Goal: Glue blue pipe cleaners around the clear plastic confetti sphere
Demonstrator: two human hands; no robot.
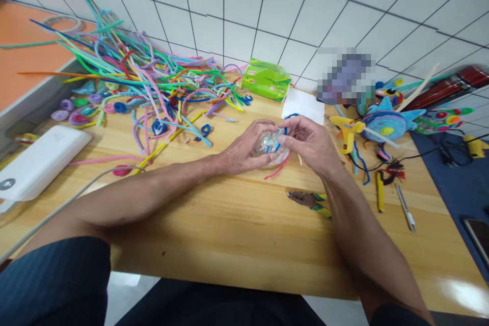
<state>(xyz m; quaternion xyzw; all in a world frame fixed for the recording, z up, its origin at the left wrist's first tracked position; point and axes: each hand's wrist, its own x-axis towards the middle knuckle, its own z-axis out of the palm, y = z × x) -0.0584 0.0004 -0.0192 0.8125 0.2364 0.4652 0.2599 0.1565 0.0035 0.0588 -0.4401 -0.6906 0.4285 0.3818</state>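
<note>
Over the middle of the table, my left hand (248,147) is closed around a clear, rounded plastic object (263,143) with light and dark blue pieces on it. It looks like part of a bottle, but the hands hide much of it. My right hand (305,140) pinches a blue pipe cleaner (286,131) against its right side, thumb and forefinger together. From beneath the plastic sticks out a pink pipe cleaner (278,169). Pliers (305,198) with green and yellow handles lie nearer me, partly behind my right forearm.
A heap of coloured pipe cleaners (153,76) spreads along the back left. Behind the hands stands a green packet (265,80). At right are a yellow glue gun (347,132) with a cord, a blue fish-shaped craft (389,125) and a cutter (405,209). A white power bank (46,160) lies left.
</note>
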